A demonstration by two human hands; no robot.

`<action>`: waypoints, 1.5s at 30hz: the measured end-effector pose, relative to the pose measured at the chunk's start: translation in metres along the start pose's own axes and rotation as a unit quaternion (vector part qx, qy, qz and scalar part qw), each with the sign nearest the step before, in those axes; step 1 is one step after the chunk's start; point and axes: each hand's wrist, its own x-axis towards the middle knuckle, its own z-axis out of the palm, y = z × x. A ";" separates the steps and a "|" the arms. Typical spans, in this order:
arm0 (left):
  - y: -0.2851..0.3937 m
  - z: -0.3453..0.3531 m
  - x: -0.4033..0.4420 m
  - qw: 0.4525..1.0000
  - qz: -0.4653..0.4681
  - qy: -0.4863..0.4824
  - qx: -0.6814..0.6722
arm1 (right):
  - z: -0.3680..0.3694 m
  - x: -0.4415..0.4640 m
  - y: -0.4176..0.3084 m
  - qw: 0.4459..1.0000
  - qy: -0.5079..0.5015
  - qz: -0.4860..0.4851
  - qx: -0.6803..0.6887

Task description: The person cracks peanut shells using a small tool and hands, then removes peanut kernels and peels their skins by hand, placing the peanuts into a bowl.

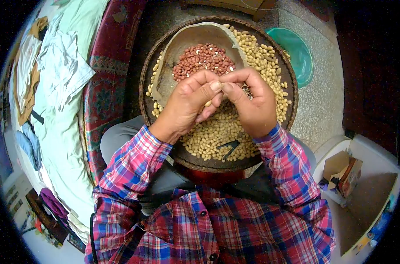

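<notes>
My left hand (pixel 186 103) and my right hand (pixel 255 103) meet thumb to thumb above a round woven tray (pixel 178 156). Both pinch at the fingertips, and whatever is between them is hidden. A pale unshelled peanut (pixel 208 104) shows in the curled fingers of my left hand. Beyond my hands, a shallow beige bowl (pixel 164 81) rests tilted on the tray with shelled red peanuts (pixel 204 59) in it. Unshelled peanuts (pixel 204 141) cover the near part of the tray and its right side (pixel 263 57). A small black V-shaped tool (pixel 228 147) lies on them.
A green plastic basin (pixel 296 57) stands on the speckled floor (pixel 321 97) right of the tray. Nearer on the right is a white open container (pixel 362 198) holding a cardboard box (pixel 336 165). At left, a bed (pixel 65 132) carries clothes (pixel 61 61).
</notes>
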 end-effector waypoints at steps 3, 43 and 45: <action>-0.001 0.001 0.001 1.000 0.005 0.002 0.003 | 0.002 -0.002 0.001 0.975 -0.002 0.148 0.166; -0.001 -0.030 0.010 0.979 -0.062 -0.013 -0.196 | -0.002 0.006 0.011 0.951 -0.029 0.237 0.195; -0.001 -0.027 0.011 0.976 -0.074 0.003 -0.203 | 0.001 0.006 0.010 0.951 -0.026 0.232 0.202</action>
